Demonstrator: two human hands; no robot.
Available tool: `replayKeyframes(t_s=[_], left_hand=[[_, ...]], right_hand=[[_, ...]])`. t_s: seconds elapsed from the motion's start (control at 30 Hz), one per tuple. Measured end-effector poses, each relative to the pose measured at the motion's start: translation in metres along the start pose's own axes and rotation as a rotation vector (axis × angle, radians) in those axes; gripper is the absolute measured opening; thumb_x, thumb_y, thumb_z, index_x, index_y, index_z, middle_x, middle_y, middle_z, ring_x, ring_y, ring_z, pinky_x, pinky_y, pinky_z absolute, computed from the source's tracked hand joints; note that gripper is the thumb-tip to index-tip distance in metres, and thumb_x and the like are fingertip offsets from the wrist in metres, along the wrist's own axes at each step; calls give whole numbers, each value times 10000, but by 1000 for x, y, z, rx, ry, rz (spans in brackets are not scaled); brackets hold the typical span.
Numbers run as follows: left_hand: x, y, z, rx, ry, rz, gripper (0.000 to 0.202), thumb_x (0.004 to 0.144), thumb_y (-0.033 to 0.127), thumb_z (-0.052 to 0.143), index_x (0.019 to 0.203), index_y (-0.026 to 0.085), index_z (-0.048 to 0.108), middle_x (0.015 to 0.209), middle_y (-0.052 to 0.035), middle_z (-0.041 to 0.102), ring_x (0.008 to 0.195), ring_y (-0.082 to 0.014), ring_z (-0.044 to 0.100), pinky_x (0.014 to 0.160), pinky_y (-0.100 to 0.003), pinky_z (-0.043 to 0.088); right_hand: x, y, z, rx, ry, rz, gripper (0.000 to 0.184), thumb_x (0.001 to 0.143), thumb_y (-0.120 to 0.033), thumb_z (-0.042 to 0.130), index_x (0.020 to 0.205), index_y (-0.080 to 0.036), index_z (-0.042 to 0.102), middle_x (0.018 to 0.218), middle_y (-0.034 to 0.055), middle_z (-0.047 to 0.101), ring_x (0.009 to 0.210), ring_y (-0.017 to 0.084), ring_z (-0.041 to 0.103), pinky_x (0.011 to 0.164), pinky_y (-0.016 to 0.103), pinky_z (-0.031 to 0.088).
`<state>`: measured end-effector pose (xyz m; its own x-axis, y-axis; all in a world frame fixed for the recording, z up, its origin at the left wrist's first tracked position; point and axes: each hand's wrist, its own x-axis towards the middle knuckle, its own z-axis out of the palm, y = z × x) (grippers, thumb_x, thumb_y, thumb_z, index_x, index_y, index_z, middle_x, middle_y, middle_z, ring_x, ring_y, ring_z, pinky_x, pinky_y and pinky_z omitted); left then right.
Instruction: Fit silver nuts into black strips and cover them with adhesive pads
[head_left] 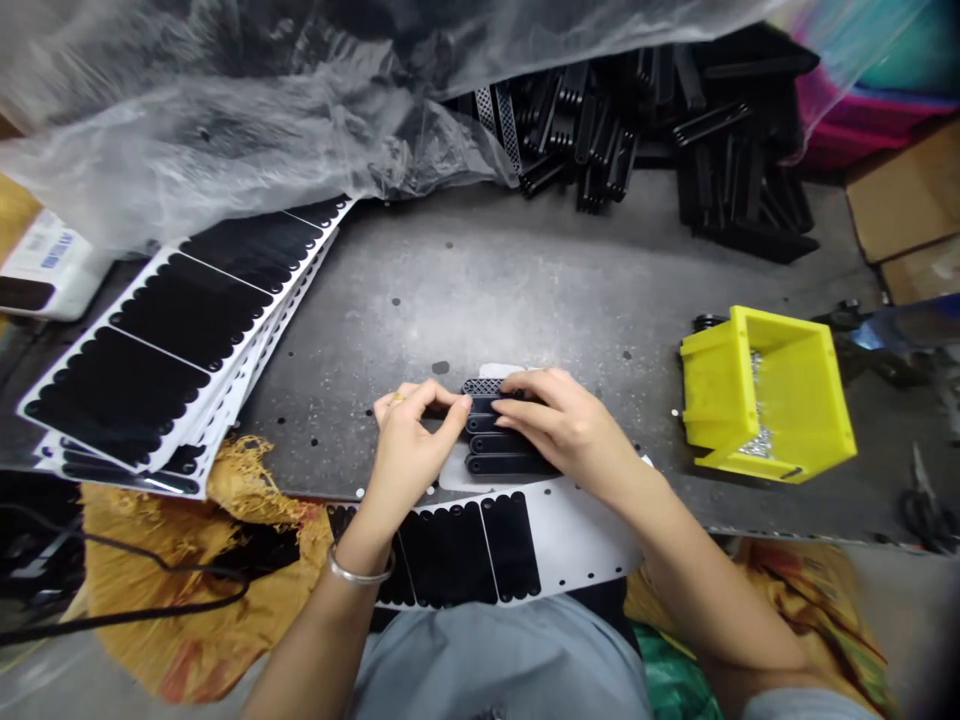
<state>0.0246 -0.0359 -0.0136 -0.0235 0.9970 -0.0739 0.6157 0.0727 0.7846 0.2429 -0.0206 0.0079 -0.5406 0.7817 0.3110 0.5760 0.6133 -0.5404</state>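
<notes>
Grip: left hand (416, 440) is seen with thumb and forefinger drawn together on the left end of a short row of black oblong plastic pieces (501, 452). The right hand (564, 425) is laid over the row's right half, fingers pressed down on top. Its thumb is hidden, so it cannot be told whether this hand is closed around anything. The pieces are ranged side by side near the front edge of the grey metal table (525, 285), between the two hands. The farthest piece appears to carry a fine mesh face (480, 386), though the view is small there. A thin silver bangle (361, 575) is worn on the left wrist.

Just in front of the row, over the table edge and the lap, a white backing sheet with black oblong pads (487, 550) is spread. Part of its right end is bare.

To the left, a fanned stack of similar white sheets (172, 330) is laid, partly on a yellow fringed cloth (187, 540). To the right, well apart from the hands, an open yellow plastic bin (772, 400) is set, with small metal parts inside. At the back, a loose heap of black plastic strips (660, 130) is piled beside a crumpled clear plastic bag (225, 120).
</notes>
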Motion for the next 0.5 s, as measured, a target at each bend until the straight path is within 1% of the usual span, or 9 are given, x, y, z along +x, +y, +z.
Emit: replayKeyframes(t_s=[0.1,0.17,0.27,0.33,0.47,0.5], left_hand=[[2,-2,0,-11,-8,24,214,932,328,657,739,237,644,787,37,706,841,-199,626,1031,-456,346],[2,-4,0,-21,-2,39,225,934,330,657,730,237,635,777,33,696,829,-197,616,1007,-439,374],[3,-7,0,-27,6,46,233,932,331,657,719,242,629,760,24,680,813,-198,600,938,-401,424],[3,-8,1,-27,1,47,230,926,331,661,716,243,628,755,21,674,803,-198,595,910,-392,436],[8,-6,1,-26,-6,44,227,919,338,664,716,244,628,754,21,672,796,-199,596,893,-394,442],[8,-5,1,-21,-6,42,229,917,340,665,714,242,628,753,20,673,798,-200,600,894,-395,441]], right_hand=[[-15,10,-19,118,23,204,180,993,-294,670,1128,-215,760,1038,72,717,870,178,664,768,333,556],[-23,18,-25,207,59,278,137,988,-267,671,1068,-233,777,966,38,721,769,144,643,687,300,535],[-29,26,-23,256,146,279,116,975,-224,671,994,-220,785,924,30,723,734,129,628,643,283,509],[-29,28,-20,265,165,269,112,969,-202,671,988,-207,781,919,31,719,729,122,624,637,275,500],[-25,29,-19,329,84,260,107,969,-196,664,964,-204,770,893,24,709,703,118,612,624,270,495],[-25,29,-19,316,74,248,105,971,-199,663,967,-207,767,893,25,698,712,122,611,630,273,501]])
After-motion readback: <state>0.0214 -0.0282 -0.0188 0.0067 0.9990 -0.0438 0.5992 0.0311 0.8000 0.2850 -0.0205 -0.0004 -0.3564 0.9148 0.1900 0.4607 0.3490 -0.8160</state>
